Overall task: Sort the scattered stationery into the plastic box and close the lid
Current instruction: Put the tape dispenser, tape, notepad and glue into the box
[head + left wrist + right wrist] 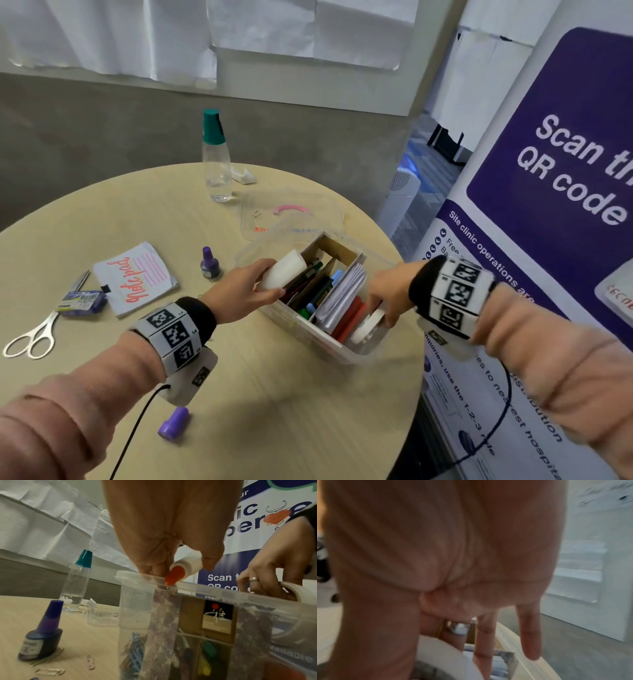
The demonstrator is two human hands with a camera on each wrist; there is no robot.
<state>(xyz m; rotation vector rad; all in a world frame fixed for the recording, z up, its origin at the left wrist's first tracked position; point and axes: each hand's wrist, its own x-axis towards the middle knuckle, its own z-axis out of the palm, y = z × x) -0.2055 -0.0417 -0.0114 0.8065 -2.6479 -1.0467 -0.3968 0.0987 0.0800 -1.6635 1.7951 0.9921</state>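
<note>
I have my left hand (239,291) with its grip around a glue bottle (284,270) over the box (342,349); my right hand (387,294) pinches a tape roll (368,323) at its near end. Notepad (137,277), scissors (32,337) and ink bottle (209,263) remain on the desk (274,411); the lid (291,212) lies off.

A round, pale wood-grain tabletop (308,394) carries everything. The clear plastic box (356,349) stands on its right part. Just behind the box lies a clear lid (294,219), and beyond that a clear bottle with a teal cap (215,161) stands upright beside crumpled white paper (244,175). Left of the box stand a purple ink bottle (209,263), then a notepad (136,278), a blue packet (82,301) and scissors (34,337). In front of the box lies a purple cap (173,422). Paper clips (49,671) lie by the ink bottle.
</note>
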